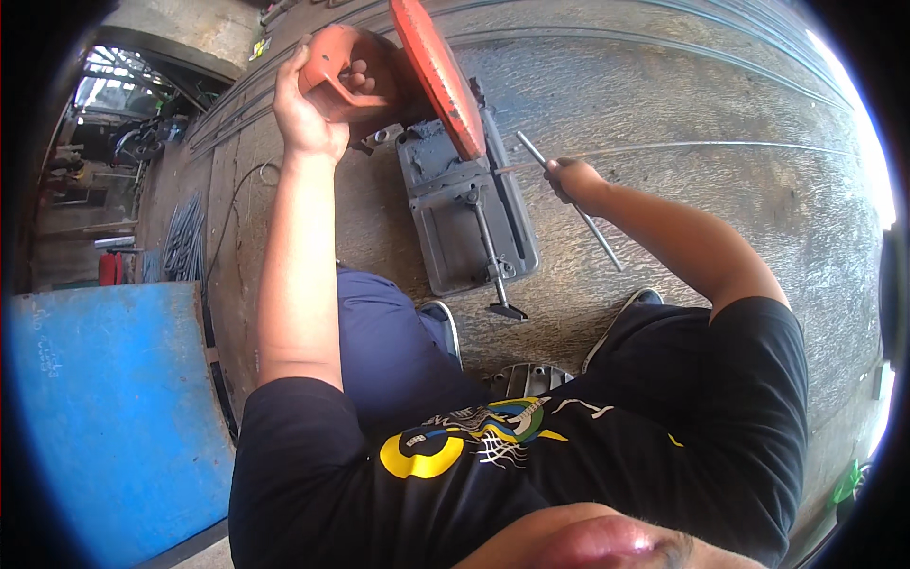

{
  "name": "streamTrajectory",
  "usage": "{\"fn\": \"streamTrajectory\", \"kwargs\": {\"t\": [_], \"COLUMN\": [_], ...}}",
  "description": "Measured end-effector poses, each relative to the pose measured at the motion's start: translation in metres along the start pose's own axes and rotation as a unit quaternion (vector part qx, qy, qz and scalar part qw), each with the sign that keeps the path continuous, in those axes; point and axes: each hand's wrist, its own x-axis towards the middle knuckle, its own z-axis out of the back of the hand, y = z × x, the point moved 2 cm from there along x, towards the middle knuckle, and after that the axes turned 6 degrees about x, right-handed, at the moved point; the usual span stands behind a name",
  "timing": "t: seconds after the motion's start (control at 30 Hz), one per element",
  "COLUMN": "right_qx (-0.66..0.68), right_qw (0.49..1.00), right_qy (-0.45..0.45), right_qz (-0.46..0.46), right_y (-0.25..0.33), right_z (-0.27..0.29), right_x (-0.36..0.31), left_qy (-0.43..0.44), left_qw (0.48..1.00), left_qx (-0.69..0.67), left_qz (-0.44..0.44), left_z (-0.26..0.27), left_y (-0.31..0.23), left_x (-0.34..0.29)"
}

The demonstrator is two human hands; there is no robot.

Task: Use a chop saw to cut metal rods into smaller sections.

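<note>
My left hand (305,119) is wrapped round the orange handle (324,93) of a cut-off saw, its fingertips showing through the handle's opening. The saw's orange blade guard (438,81) rises above a dark grey metal base (445,248) on the floor. A clamp screw (484,232) with a crossbar lies along that base. Right of the base, my right hand (575,183) is closed round a short metal rod (605,248), held at a slant. Behind this hand a long thin bar (701,145) runs from the saw toward the far right.
My shoes (645,297) stand either side of the base's near end. A blue panel (114,408) fills the lower left. Long bars (607,31) lie across the far floor (739,228). Several rods (183,237) are bundled at the left, beyond a thin loop of wire (248,185).
</note>
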Motion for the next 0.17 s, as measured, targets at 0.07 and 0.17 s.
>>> {"fn": "streamTrajectory", "kwargs": {"t": [0.07, 0.17], "right_qx": [0.036, 0.112], "right_qw": [0.999, 0.991], "right_qy": [-0.013, 0.002], "right_qz": [0.022, 0.078], "right_y": [0.014, 0.045], "right_z": [0.004, 0.0], "right_x": [-0.018, -0.059], "left_qy": [-0.01, -0.019], "left_qw": [1.0, 0.999], "left_qx": [-0.006, 0.04], "left_qz": [0.011, 0.002], "left_z": [0.0, -0.004], "left_y": [0.001, -0.003], "left_x": [0.001, -0.001]}}
